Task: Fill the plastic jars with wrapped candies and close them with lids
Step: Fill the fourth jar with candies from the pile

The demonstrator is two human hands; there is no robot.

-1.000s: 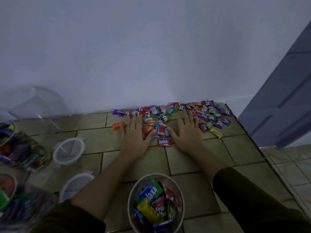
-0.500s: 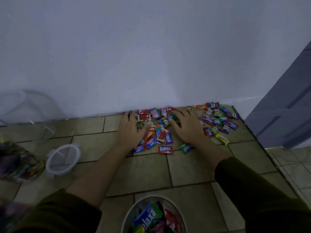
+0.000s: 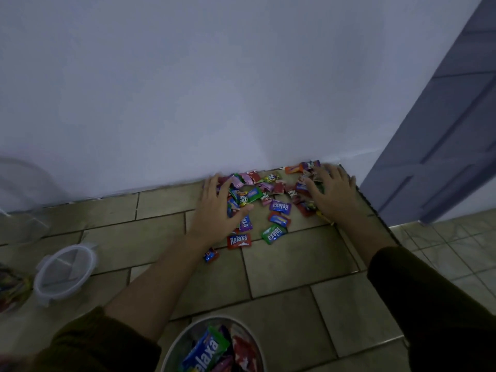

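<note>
Your hands, which lay side by side on the middle of the candies [image 3: 268,202] a second ago, have moved apart. Your left hand [image 3: 214,210] now rests on the left edge of the pile, fingers spread and nearly flat on the wrappers. Your right hand [image 3: 332,194] has reached out to the far right corner by the wall [image 3: 188,103], fingers spread and a little arched over the strays there. Neither hand pinches or lifts anything that you can see. The pile lies between them on the tiles [image 3: 295,264], looser than it was, with a red piece and a blue piece left nearest you. That looks like the start of a rake, with both hands bracketing the heap to draw it together into a handful. The open jar [image 3: 214,318], partly filled, sits at the near edge, well apart from the pile, so the candies have to be carried to it. One lid [image 3: 65,272] waits on the left, beside a blurred jar [image 3: 12,288] that seems full. Filling is still under way.
</note>
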